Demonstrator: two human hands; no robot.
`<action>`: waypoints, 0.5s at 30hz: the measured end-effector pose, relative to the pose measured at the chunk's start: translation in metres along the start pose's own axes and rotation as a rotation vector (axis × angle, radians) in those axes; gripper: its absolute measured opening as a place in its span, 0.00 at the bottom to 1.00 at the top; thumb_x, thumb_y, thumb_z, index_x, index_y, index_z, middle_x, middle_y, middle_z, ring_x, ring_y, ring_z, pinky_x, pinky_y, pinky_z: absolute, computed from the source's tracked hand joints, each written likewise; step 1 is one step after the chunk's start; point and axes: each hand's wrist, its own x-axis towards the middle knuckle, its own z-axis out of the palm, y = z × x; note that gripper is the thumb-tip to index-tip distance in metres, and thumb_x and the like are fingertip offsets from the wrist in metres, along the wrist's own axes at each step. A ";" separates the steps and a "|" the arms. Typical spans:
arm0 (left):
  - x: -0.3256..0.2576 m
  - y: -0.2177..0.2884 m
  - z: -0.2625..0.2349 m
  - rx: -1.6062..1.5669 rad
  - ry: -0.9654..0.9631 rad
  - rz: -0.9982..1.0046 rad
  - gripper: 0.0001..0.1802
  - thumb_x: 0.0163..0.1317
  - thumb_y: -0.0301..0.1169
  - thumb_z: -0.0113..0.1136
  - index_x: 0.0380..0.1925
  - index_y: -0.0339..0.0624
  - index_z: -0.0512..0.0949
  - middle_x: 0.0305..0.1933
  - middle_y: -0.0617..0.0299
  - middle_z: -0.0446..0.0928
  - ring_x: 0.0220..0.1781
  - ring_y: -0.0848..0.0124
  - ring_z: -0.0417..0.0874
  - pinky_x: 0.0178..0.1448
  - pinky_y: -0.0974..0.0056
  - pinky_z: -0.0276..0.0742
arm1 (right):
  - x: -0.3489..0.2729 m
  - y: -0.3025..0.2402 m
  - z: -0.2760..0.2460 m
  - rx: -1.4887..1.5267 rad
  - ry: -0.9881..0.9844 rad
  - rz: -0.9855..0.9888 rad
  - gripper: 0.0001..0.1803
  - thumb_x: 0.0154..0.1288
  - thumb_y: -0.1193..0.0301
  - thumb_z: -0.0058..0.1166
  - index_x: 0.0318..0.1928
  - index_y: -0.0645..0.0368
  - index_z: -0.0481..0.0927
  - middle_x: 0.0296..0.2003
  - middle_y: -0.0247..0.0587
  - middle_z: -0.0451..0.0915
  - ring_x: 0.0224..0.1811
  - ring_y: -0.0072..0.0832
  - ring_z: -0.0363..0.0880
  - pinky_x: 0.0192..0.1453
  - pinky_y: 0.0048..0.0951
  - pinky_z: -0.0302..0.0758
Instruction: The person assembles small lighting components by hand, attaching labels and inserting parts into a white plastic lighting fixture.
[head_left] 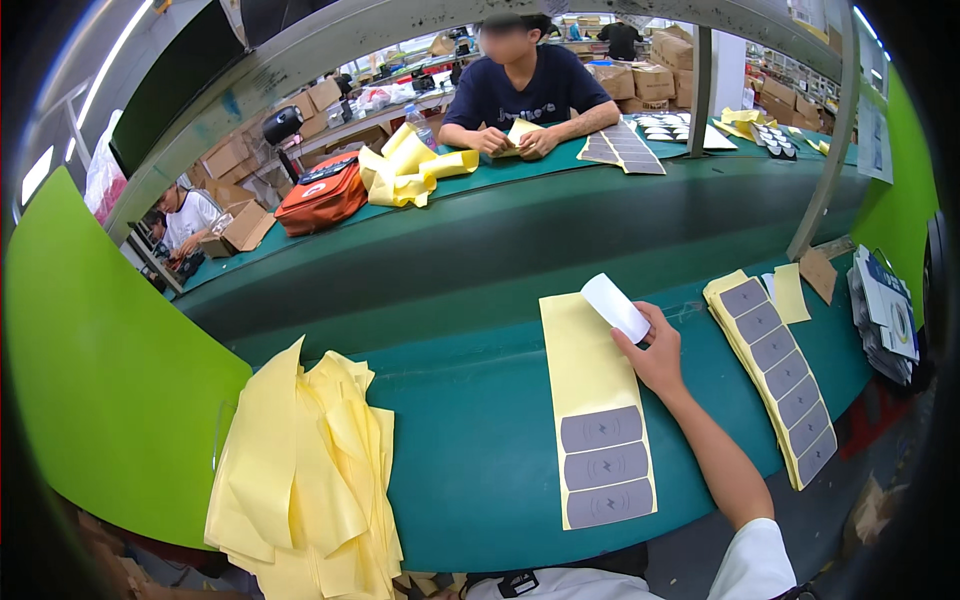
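Note:
My right hand (654,352) pinches the end of a curled sticker (614,308), its white side showing, between thumb and fingers. It is held over the upper right part of a yellow backing sheet (580,360). Three grey stickers (602,465) with rounded sides and a lightning mark remain on the lower part of that sheet, while its upper part is bare. My left hand is out of view.
A heap of yellow backing sheets (310,470) lies at the left. A stack of sticker sheets (785,370) lies at the right, near packets (885,310) at the bench edge. Across the bench, a person (530,90) handles a yellow sheet beside an orange bag (322,195).

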 end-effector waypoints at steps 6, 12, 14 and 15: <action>0.012 -0.003 0.007 0.013 -0.012 0.066 0.14 0.62 0.36 0.51 0.36 0.37 0.79 0.35 0.47 0.81 0.37 0.54 0.83 0.43 0.54 0.79 | 0.010 0.023 -0.016 -0.059 0.091 -0.033 0.27 0.55 0.67 0.69 0.52 0.67 0.75 0.40 0.49 0.83 0.41 0.27 0.84 0.43 0.27 0.80; 0.016 -0.002 0.003 0.008 -0.034 0.101 0.14 0.62 0.36 0.51 0.36 0.37 0.79 0.35 0.47 0.81 0.36 0.54 0.83 0.42 0.54 0.79 | 0.019 0.030 -0.023 -0.019 0.112 0.018 0.26 0.56 0.68 0.69 0.52 0.67 0.75 0.41 0.49 0.83 0.40 0.27 0.83 0.41 0.26 0.80; 0.014 -0.001 0.004 -0.002 -0.043 0.103 0.14 0.62 0.36 0.51 0.36 0.37 0.79 0.35 0.47 0.81 0.36 0.54 0.83 0.42 0.54 0.78 | 0.020 0.026 -0.023 -0.026 0.096 0.021 0.26 0.56 0.68 0.69 0.52 0.67 0.75 0.41 0.49 0.83 0.41 0.26 0.83 0.41 0.26 0.80; 0.014 -0.003 0.004 -0.005 -0.046 0.104 0.14 0.62 0.37 0.51 0.36 0.37 0.79 0.35 0.47 0.81 0.36 0.54 0.83 0.42 0.54 0.78 | 0.020 0.024 -0.022 -0.036 0.087 0.019 0.26 0.56 0.68 0.69 0.52 0.67 0.75 0.41 0.48 0.83 0.41 0.26 0.83 0.41 0.26 0.80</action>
